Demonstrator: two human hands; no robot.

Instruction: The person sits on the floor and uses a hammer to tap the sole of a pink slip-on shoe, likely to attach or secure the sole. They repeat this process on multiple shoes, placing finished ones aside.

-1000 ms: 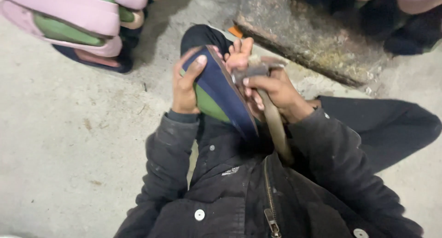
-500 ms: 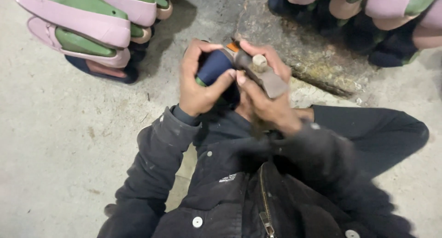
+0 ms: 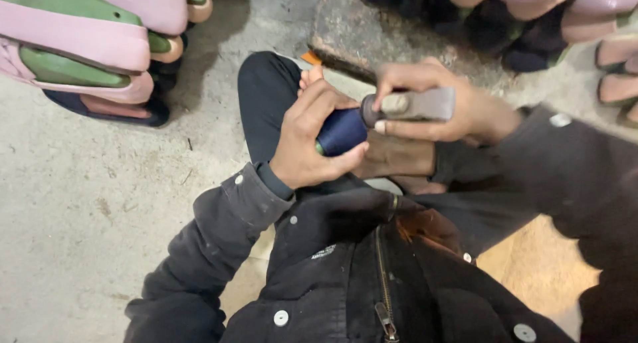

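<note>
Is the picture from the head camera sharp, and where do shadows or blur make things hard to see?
In the head view, the left hand and the blue piece are fairly sharp; the right hand and its hammer look slightly soft; the dark jacket loses detail in shadow; the stacked pink and green soles cast a shadow on the concrete floor.
</note>
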